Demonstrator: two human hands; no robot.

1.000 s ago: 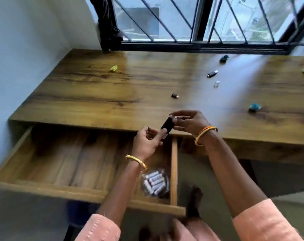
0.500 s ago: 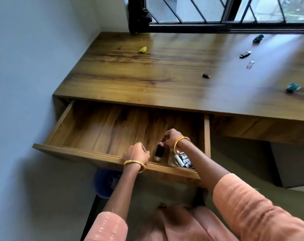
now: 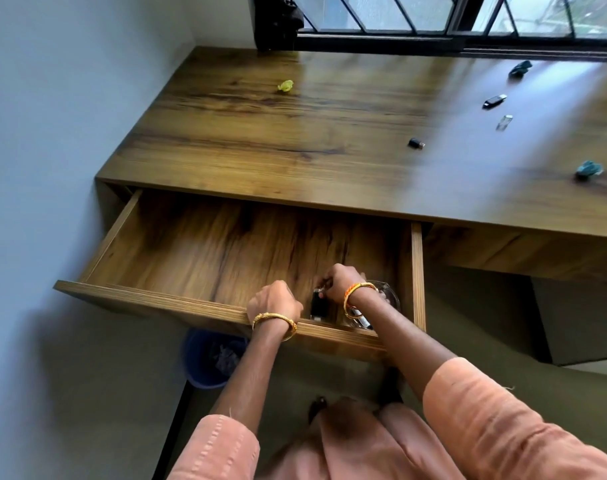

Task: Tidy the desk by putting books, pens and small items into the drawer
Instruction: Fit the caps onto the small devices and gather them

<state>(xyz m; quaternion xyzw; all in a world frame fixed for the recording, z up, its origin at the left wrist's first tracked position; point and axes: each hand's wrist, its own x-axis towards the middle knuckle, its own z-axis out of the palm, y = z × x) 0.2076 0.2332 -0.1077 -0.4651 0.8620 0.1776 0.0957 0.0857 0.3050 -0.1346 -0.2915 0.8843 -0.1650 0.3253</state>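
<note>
I am looking down into the open drawer (image 3: 97, 254), pulled out from under the wooden desk (image 3: 295, 140), and both hands are sitting low in its front right corner. My right hand (image 3: 340, 284) is curling its fingers around the top of a small black item (image 3: 318, 304), which is standing upright on the drawer floor just behind the front rail; the picture is blurring here, so I cannot tell more about what it is. My left hand (image 3: 273, 301) is hanging over the front rail just beside that item, its fingers folding under and out of sight, so I cannot tell whether it is holding anything. A clear glass container (image 3: 387, 296) is sitting just right of the black item, against the drawer's right wall, and my right wrist is covering most of it. Up on the desk, small things are lying well apart: a yellow-green scrap (image 3: 285, 86) near the back left, a short black piece (image 3: 416, 143), a black stick-shaped piece (image 3: 494, 101), a clear small piece (image 3: 504, 122), and two teal crumpled bits (image 3: 519, 68) (image 3: 588, 168). A blue bin (image 3: 212, 362) is standing on the floor below the drawer
</note>
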